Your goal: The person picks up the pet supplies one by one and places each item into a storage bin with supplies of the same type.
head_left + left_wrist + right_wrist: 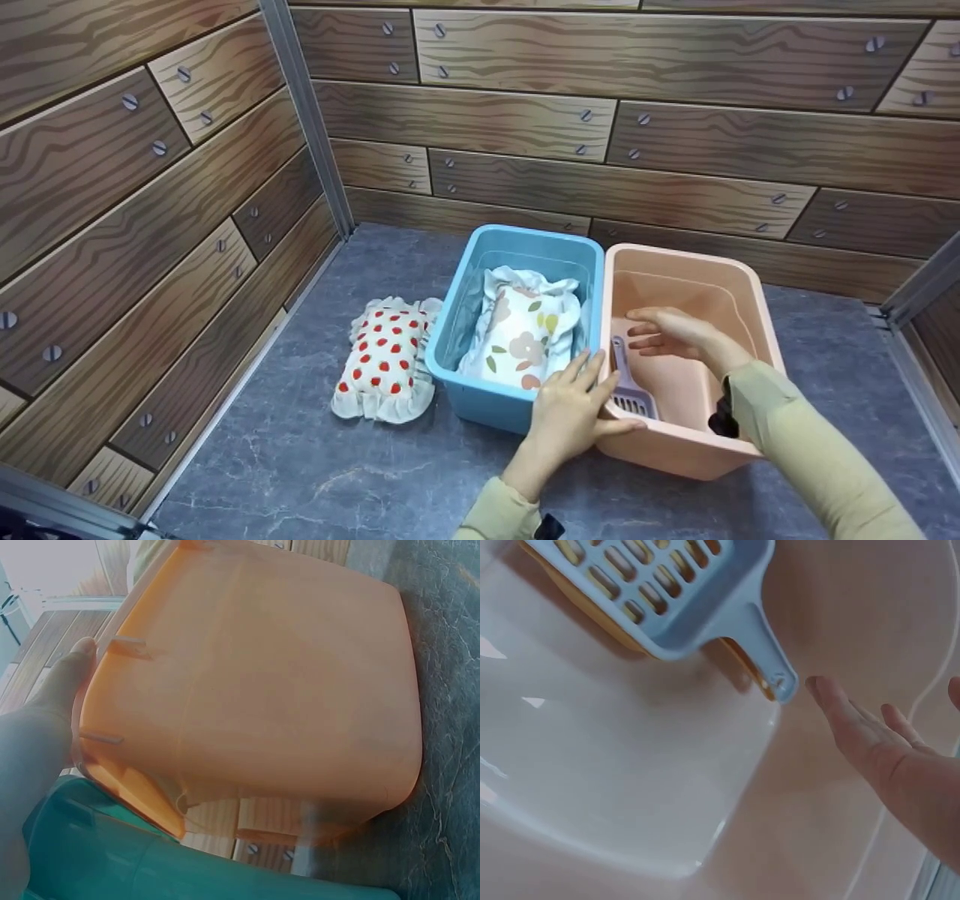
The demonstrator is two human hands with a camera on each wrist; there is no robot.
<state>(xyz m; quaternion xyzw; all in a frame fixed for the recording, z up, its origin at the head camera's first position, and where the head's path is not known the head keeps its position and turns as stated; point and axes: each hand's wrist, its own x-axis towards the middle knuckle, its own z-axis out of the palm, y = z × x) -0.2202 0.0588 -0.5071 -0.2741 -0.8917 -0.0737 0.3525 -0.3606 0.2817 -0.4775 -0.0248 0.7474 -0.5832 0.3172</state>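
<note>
In the head view a peach plastic bin (pixel 697 442) stands to the right of a blue bin (pixel 480 405). My left hand (pixel 566 409) rests on the peach bin's front left corner, fingers spread; its thumb (pixel 84 649) lies along the rim. My right hand (pixel 675 334) is inside the peach bin, fingers extended and holding nothing. Beside it, a slotted litter scoop (pixel 634 397) leans at the left wall. The right wrist view shows the scoop's handle (pixel 761 649) near the fingertips, with an orange edge beneath the scoop.
A white pillow (pixel 517 337) with flower print and ruffles lies in the blue bin. Left of that bin, a ruffled strawberry-print pillow (pixel 386 352) lies on the grey marbled surface (pixel 285 450). Wood-patterned walls (pixel 525 120) stand behind and at the sides.
</note>
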